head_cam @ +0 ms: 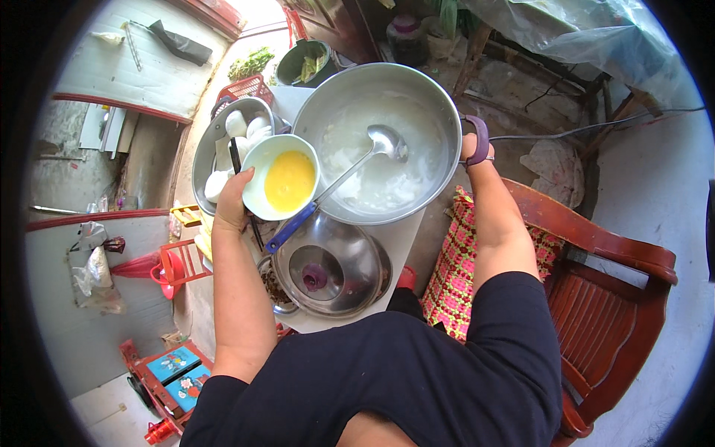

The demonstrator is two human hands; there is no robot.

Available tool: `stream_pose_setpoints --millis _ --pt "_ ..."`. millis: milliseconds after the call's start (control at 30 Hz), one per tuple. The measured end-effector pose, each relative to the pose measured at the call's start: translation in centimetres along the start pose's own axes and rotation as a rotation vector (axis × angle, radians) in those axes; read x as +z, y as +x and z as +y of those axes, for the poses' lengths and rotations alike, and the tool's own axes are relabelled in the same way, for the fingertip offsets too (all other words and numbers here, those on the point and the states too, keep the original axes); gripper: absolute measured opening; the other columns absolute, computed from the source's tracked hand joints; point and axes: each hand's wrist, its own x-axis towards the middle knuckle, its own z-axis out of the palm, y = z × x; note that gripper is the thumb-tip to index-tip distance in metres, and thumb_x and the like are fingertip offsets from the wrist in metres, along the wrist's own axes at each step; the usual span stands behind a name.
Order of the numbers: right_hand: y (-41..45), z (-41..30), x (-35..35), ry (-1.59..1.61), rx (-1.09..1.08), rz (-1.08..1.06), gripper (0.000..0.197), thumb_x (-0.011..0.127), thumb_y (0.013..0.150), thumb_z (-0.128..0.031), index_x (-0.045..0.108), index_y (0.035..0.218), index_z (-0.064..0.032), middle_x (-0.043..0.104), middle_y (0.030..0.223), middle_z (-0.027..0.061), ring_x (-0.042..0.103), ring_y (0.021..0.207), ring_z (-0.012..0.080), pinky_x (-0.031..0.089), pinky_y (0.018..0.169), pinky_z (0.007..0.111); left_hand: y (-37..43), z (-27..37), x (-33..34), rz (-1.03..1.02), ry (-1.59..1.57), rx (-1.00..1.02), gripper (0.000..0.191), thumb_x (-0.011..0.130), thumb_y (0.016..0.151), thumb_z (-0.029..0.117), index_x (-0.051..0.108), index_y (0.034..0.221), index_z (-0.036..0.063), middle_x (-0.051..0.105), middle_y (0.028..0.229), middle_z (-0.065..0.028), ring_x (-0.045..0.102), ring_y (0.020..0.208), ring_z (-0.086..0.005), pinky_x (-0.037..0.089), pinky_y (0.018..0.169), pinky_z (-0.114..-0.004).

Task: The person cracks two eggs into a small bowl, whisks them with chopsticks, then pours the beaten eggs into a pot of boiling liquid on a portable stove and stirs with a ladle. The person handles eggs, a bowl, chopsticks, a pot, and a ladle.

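Note:
My left hand (233,196) holds a pale bowl (254,193) of beaten yellow egg, with dark chopsticks (235,155) between hand and bowl. My right hand (476,148) grips the purple side handle (476,139) of a large metal pot (375,215). Whitish, cloudy liquid with pale lumps fills the pot's bottom. A steel ladle (386,142) rests in it, its blue handle (291,228) sticking out over the near rim. Behind the bowl, a metal basin (202,146) holds several white, rounded items. A metal lid (329,265) with a purple knob lies nearer my body.
The pot and lid stand on a light tabletop (403,246). A red wooden chair (597,313) with a crocheted cover (449,279) is at the right. Beyond the table are a dark bucket (287,64) and a red basket (246,88). A cable (558,134) runs from the pot's right side.

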Motion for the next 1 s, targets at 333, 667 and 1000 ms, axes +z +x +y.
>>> stream_pose_setpoints --millis 333,667,1000 --pt "3.1 2.2 2.9 0.06 0.082 -0.074 0.034 0.051 0.089 -0.038 0.069 0.111 -0.0209 0.066 0.11 0.0163 0.062 0.107 0.0315 0.048 0.093 0.04 0.0 0.2 0.2 0.01 -0.031 -0.018 0.047 0.054 0.089 0.029 0.054 0.122 -0.0043 0.064 0.115 -0.0166 0.064 0.102 -0.027 0.051 0.09 -0.037" --pt "-3.6 0.9 0.6 0.094 0.058 -0.055 0.029 0.049 0.084 -0.029 0.071 0.088 -0.01 0.069 0.094 0.0171 0.065 0.091 0.0355 0.051 0.078 0.044 -0.7 0.4 0.9 0.081 -0.068 -0.019 0.044 0.054 0.089 0.028 0.056 0.119 -0.0045 0.065 0.111 -0.0161 0.065 0.099 -0.026 0.052 0.088 -0.035" --pt "-1.2 4.5 -4.2 0.169 0.52 0.11 0.028 0.052 0.087 -0.021 0.072 0.102 -0.0082 0.066 0.111 0.0158 0.064 0.103 0.0321 0.053 0.083 0.043 -0.8 1.1 1.8 0.04 -0.003 0.034 0.045 0.058 0.086 0.031 0.059 0.115 -0.0041 0.066 0.104 -0.013 0.065 0.092 -0.0215 0.051 0.081 -0.031"
